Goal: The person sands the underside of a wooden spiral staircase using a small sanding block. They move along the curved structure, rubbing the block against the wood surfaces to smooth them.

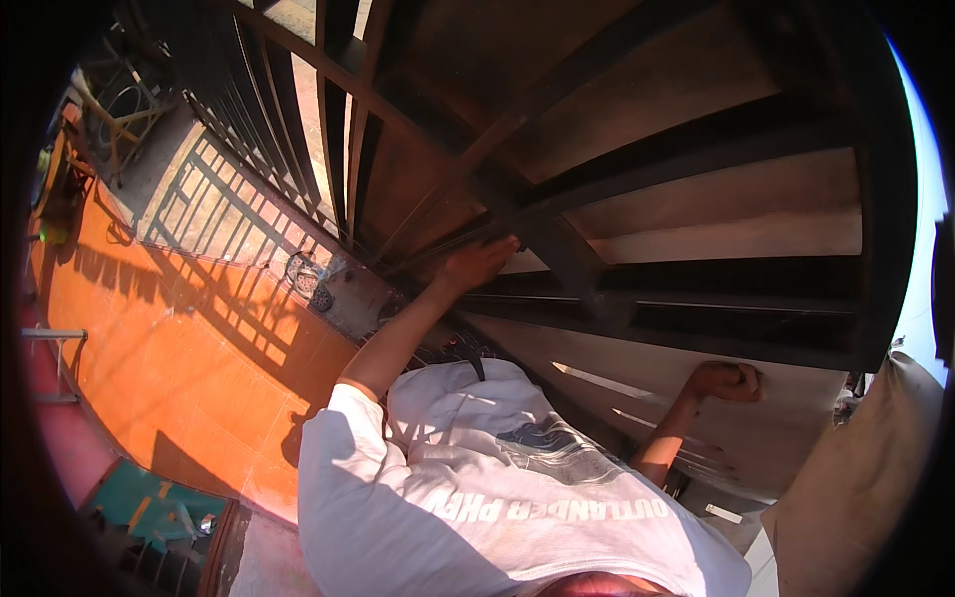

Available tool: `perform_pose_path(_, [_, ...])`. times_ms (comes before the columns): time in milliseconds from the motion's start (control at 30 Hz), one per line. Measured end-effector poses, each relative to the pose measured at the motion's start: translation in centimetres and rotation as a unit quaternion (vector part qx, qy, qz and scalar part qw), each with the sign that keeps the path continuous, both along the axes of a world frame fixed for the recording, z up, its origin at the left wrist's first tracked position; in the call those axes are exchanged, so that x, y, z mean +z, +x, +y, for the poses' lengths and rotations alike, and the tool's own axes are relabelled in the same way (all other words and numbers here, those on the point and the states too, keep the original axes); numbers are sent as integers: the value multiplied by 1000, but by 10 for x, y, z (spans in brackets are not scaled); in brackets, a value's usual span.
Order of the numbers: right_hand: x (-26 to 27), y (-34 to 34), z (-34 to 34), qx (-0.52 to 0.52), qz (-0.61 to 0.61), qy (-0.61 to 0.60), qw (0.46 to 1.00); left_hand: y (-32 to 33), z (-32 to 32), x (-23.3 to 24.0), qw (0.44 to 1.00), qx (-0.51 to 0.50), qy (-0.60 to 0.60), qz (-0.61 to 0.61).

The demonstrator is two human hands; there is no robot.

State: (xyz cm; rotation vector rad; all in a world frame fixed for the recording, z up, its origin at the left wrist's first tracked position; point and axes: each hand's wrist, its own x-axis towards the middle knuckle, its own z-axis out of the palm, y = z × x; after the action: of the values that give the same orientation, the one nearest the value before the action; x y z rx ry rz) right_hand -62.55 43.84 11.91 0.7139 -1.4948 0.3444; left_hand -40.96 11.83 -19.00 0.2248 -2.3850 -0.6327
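Observation:
My left hand (481, 263) reaches up to a dark metal gate (537, 201) with bars that fan out across the view. Its fingers are stretched along the crossing bars, and a small dark spot shows at the fingertips. Whether it grips anything there is hard to tell. Over to the right, my right hand (727, 380) is curled into a fist against or just in front of a pale wall (597, 351), below the gate's lower bar. Nothing shows in that fist. My white T-shirt (477, 448), with a printed picture and lettering, fills the lower middle.
Orange floor tiles (186, 336) lie to the left, crossed by railing shadows. A pair of perforated clogs (307, 280) rests at the concrete edge. A metal-legged stand (56, 336), a teal sheet (160, 504) and a brown cloth (858, 477) are near the rim.

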Motion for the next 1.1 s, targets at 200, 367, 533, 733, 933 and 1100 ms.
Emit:
perform_pose_path(200, [-4, 3, 11, -10, 3, 29, 1000, 15, 11, -32, 992, 91, -81, 35])
perform_pose_path(367, [-4, 28, 12, 23, -61, -10, 998, 25, 22, -15, 989, 124, -68, 33])
perform_pose_path(533, [-14, 95, 26, -38, -231, 68, 970, 39, 31, 2, 992, 116, 6, 47])
perform_pose_path(733, [-66, 228, 29, 50, -453, -128, 881, 75, 37, 54, 987, 98, 50, 119])
perform_pose_path(933, [-116, 403, -4, 154, -649, -195, 719, 121, 38, 113, 986, 13, 161, 49])
perform_pose_path(1100, [-138, 539, -16, 188, -756, -237, 581, 188, 51, 141, 969, -19, 231, 90])
